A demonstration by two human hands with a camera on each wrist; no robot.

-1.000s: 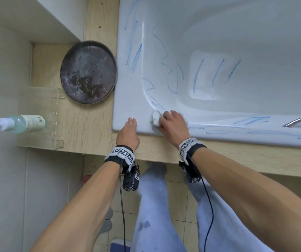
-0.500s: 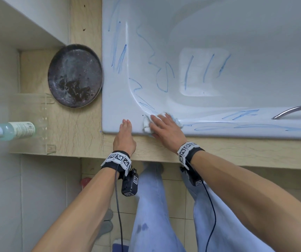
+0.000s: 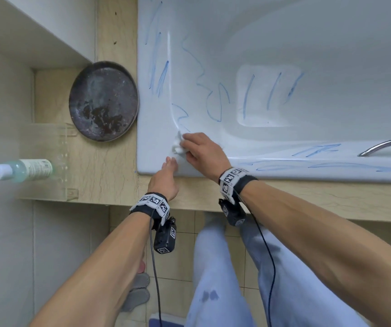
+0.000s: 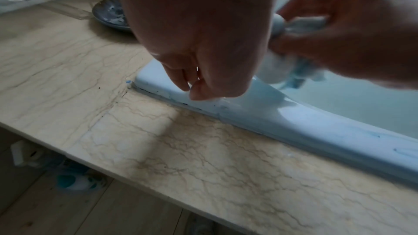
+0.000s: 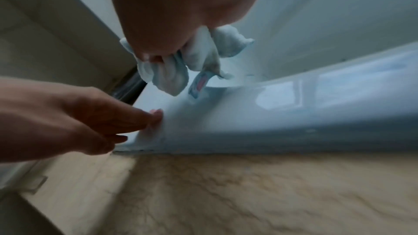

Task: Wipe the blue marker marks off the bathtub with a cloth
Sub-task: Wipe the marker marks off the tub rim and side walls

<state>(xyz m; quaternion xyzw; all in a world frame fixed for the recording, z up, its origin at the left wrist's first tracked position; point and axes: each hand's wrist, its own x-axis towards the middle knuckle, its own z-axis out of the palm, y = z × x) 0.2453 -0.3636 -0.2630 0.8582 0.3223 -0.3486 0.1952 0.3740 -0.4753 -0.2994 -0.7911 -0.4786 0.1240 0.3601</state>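
Right hand (image 3: 201, 152), clenched round the wadded cloth (image 3: 176, 145), has slid up the bathtub (image 3: 152, 147) corner; rim behind it wiped. Marker marks (image 3: 213, 97) ahead remain. Left hand (image 3: 165, 178) relaxed, fingertips braced beside.

**Bare arms, tagged wristbands, pale jeans**

Both forearms are bare. Each wrist wears a black band (image 3: 154, 204) faced with white squares printed in black-and-white codes. Below each band hangs a small black camera box (image 3: 165, 239) with a thin black cable (image 3: 155, 277) trailing down. The legs are in light blue jeans (image 3: 215, 279), with a dark stain below the left-wrist box.
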